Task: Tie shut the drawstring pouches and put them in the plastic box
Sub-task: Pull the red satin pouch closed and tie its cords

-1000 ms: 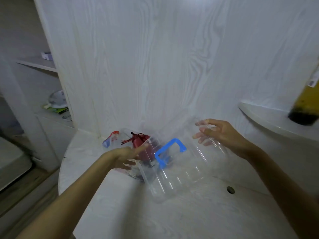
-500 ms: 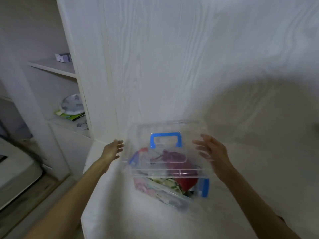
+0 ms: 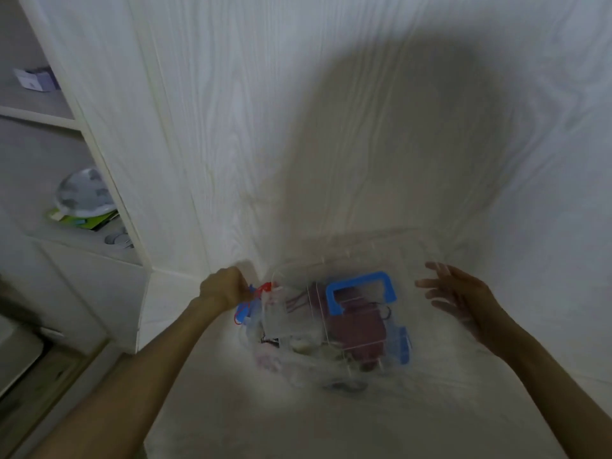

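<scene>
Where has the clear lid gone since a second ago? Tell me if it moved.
Yes. The clear lid with its blue handle has swung from tilted beside the plastic box to covering it, under the wood-grain wall panel.

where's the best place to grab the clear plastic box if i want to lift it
Probably by the blue handle on top of the plastic box, coming from above with fingers hooked under its bar. The handle sits centred on the lid and looks raised. The clear walls look smooth, with pouches inside, so a side grip seems less sure. Check the blue latch on its right end first.
</scene>
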Available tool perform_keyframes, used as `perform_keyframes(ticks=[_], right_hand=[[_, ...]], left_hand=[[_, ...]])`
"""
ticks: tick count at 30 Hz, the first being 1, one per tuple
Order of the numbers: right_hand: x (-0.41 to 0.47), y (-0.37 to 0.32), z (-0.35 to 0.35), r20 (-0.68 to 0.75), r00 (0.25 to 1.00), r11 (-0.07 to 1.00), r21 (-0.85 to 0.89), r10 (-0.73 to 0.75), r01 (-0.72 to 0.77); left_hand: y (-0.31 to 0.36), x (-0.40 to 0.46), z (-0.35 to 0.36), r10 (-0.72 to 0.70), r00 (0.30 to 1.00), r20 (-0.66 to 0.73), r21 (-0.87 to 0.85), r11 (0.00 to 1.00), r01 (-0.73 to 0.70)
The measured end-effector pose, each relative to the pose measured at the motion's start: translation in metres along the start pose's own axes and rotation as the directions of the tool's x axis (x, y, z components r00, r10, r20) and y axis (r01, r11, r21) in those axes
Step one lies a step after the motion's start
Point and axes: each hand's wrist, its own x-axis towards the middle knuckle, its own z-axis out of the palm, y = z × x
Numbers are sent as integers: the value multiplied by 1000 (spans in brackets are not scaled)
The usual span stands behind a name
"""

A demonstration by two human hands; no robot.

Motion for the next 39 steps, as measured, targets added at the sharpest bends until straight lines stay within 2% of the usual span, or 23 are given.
perform_keyframes(ticks=[2, 3, 5, 7, 9, 11, 13, 15, 16, 18, 21, 23, 26, 28, 30, 32, 33, 36, 39], right_hand=[[-4, -3, -3, 0, 1000, 1000, 20, 4, -4], [-6, -4, -5, 0, 1000, 999, 43, 10, -10], [-9, -2, -9, -1, 999, 993, 110, 40, -40], [-11, 3, -15, 3, 997, 978, 193, 80, -79], [-13, 9, -16, 11, 993, 950, 288, 121, -119], [-13, 13, -12, 19, 989, 930, 339, 145, -143], [-15, 14, -4, 30, 987, 919, 361, 157, -158], [-14, 18, 9, 44, 986, 914, 370, 162, -167], [-12, 21, 16, 46, 986, 913, 374, 161, -167], [-8, 30, 31, 50, 985, 900, 401, 166, -172], [1, 49, 54, 34, 981, 863, 471, 189, -183], [7, 66, 63, -32, 976, 868, 464, 214, -175], [5, 87, 69, -134, 968, 899, 415, 214, -142], [3, 99, 71, -227, 958, 941, 325, 175, -95], [3, 105, 71, -327, 941, 994, 91, 84, -57], [7, 109, 67, -394, 919, 972, -222, -13, -82], [9, 111, 64, -409, 912, 943, -315, -31, -109], [16, 120, 58, -403, 915, 884, -428, -1, -188], [13, 129, 57, -323, 946, 867, -472, -3, -158]], left_hand=[[13, -6, -18, 10, 998, -65, -12, 1000, -11], [23, -9, -26, 38, 997, -73, -105, 993, -45], [39, -16, -32, 35, 999, 4, -384, 923, -30], [54, -30, -25, 54, 991, 123, -516, 856, 18], [60, -52, -11, 65, 964, 257, -489, 870, 71], [57, -69, -9, 98, 911, 401, -551, 820, 154], [43, -70, -15, 110, 867, 487, -675, 677, 293], [24, -62, -25, -3, 868, 496, -741, 520, 425], [14, -57, -30, -66, 870, 488, -748, 483, 456], [2, -56, -37, -111, 863, 493, -731, 485, 480], [-5, -57, -29, -94, 840, 535, -706, 496, 506], [-6, -56, -16, -144, 863, 484, -722, 491, 487], [-1, -49, -1, -211, 915, 345, -768, 497, 404], [-1, -40, 9, -251, 954, 167, -722, 628, 291], [-1, -35, 18, -241, 970, 18, -635, 746, 198], [2, -35, 28, -198, 980, -21, -595, 790, 147], [3, -37, 31, -189, 981, -37, -597, 792, 130], [8, -41, 33, -216, 974, -67, -624, 771, 128], [4, -37, 32, -269, 963, -31, -613, 766, 194]])
